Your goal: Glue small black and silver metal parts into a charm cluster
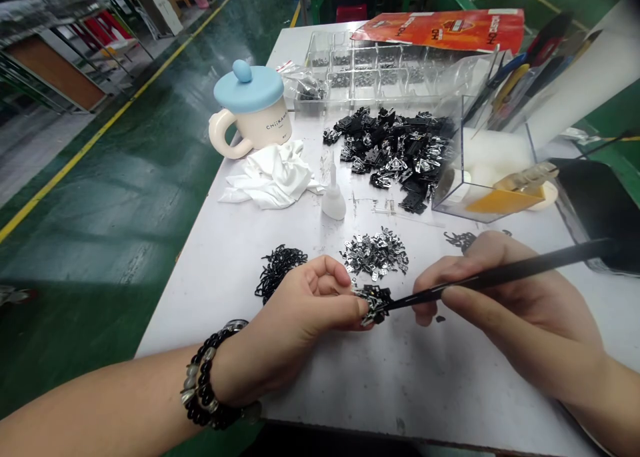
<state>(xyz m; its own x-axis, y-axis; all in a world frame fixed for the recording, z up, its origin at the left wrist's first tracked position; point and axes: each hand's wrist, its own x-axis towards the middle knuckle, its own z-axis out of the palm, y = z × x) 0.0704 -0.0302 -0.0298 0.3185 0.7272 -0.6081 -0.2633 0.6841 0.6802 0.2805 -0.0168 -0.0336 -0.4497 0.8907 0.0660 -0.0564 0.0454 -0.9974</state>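
Left hand (pixel 315 304), fingers closed, pinching small black-and-silver metal clip (pixel 373 304), right hand (pixel 500 297), fingers gripping slim black tool (pixel 500 277), tip touching clip, loose clips (pixel 374 254) nearby on white table (pixel 400 377)

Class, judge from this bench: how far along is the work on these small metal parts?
Done, it seems: a silvery pile and a black pile lie apart. In hand: the left hand pinches a small metal cluster while the right hand works it with a slim black tool. Left: the big black-and-silver heap beyond.
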